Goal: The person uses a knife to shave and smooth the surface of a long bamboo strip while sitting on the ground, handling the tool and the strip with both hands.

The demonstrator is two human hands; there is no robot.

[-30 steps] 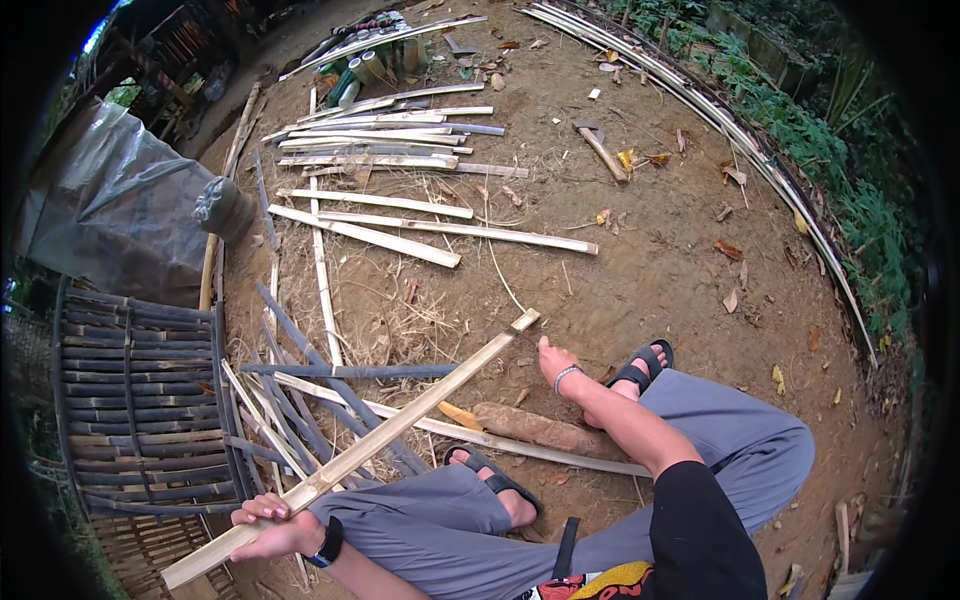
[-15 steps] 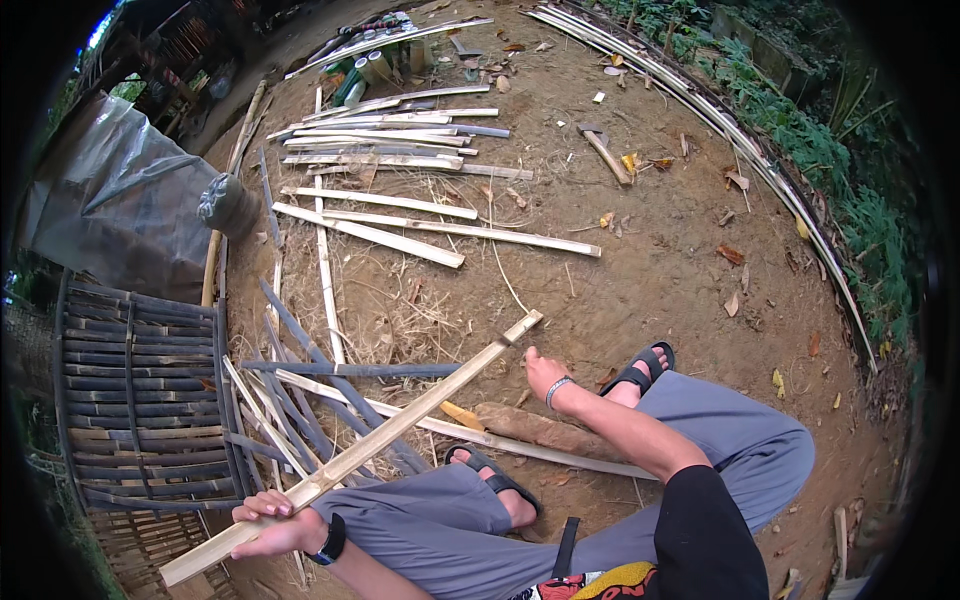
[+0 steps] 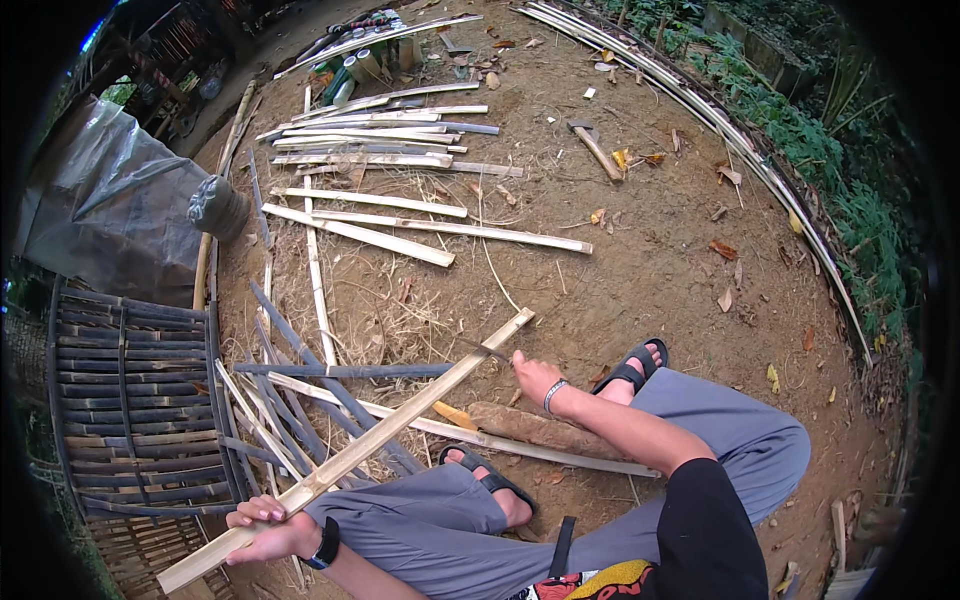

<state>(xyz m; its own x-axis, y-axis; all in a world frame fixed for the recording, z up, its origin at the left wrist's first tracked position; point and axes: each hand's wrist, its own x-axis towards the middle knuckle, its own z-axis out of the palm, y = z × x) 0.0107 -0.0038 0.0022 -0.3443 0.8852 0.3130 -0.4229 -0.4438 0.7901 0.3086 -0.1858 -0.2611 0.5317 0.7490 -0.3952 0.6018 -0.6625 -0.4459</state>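
Observation:
My left hand (image 3: 268, 530) is wrapped round the lower end of a long pale bamboo slat (image 3: 405, 415), which slants up and to the right across my legs. Near the slat's far end my right hand (image 3: 538, 377) is closed on a knife (image 3: 484, 348). Its thin dark blade lies across the slat; the handle is hidden in my fist. Below the slat, a thick brown piece of wood (image 3: 545, 432) lies on the ground beside a long split strip (image 3: 590, 462).
Several split bamboo slats (image 3: 370, 228) lie in rows ahead. Dark strips (image 3: 330, 371) are heaped at my left by a bamboo slat rack (image 3: 140, 390). A hammer-like tool (image 3: 597, 150) lies farther off. Long poles (image 3: 690, 98) edge the greenery at right.
My right hand has shifted slightly left and down with the knife, and the blade now reaches farther down the slat. My left hand keeps its hold.

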